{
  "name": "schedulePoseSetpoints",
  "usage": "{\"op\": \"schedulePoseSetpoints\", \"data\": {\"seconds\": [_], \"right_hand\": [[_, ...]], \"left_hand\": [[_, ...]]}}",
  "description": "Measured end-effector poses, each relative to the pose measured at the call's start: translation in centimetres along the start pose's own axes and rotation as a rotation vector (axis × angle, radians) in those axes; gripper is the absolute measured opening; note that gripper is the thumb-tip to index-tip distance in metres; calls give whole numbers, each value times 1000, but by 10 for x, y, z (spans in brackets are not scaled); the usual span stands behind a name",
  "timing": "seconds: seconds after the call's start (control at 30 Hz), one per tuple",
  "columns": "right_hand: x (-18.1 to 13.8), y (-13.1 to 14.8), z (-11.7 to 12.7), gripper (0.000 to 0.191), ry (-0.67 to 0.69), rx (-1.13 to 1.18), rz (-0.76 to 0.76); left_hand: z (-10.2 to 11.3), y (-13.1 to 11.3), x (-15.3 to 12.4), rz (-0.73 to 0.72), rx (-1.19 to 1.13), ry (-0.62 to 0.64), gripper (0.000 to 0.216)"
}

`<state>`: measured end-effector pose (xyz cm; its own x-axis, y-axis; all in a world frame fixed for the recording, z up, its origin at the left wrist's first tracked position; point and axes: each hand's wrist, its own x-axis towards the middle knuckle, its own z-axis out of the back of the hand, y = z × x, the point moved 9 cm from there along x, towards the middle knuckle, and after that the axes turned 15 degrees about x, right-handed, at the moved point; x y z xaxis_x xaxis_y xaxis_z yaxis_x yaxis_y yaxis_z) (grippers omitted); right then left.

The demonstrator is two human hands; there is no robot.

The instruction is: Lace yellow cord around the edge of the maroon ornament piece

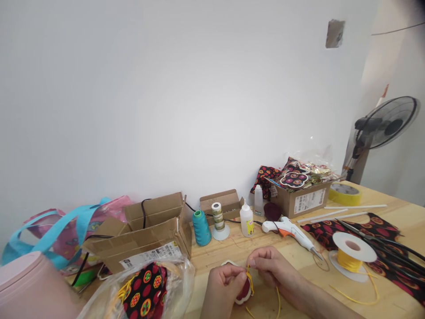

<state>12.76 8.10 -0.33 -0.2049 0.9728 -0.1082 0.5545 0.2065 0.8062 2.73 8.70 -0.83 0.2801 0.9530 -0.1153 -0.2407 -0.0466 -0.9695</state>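
At the table's front middle, my left hand (226, 285) is closed, thumb and fingers pinching yellow cord (249, 283) against a dark red, white-edged piece (245, 293). This scalloped piece is partly hidden under the hand. My right hand (270, 266) pinches the same yellow cord just above and to the right. Loose cord ends hang down to the wood below. Nearest on the right lies a white hot glue gun (292, 232), and farther right stands a spool of yellow cord (351, 257).
Behind my hands stand a glue bottle (246, 220), a teal thread cone (201, 228) and a ribbon spool (218, 217). Cardboard boxes (139, 235) and a plastic bag of fabric (146, 290) are left. Black scissors (375, 241) lie on patterned cloth (320, 232) at right, near yellow tape (345, 195).
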Motion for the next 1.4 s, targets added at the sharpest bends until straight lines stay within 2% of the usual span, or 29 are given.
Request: {"op": "schedulePoseSetpoints", "data": {"seconds": [0.3, 0.57, 0.83, 0.97, 1.17, 1.4], "right_hand": [[1, 0, 5, 8, -52, 26, 6], [3, -3, 8, 7, -28, 99, -30], [0, -3, 1, 7, -4, 1, -22], [1, -5, 2, 5, -10, 24, -52], [2, -5, 7, 8, -32, 82, -57], [1, -3, 5, 11, -36, 39, -55]], "left_hand": [[-2, -1, 0, -20, 4, 30, 30], [-2, 5, 2, 8, -186, 25, 32], [0, 1, 0, -22, 46, 8, 27], [-2, -7, -2, -67, 111, 3, 22], [-4, -7, -3, -53, 26, 50, 26], [0, 7, 4, -8, -50, 13, 32]]}}
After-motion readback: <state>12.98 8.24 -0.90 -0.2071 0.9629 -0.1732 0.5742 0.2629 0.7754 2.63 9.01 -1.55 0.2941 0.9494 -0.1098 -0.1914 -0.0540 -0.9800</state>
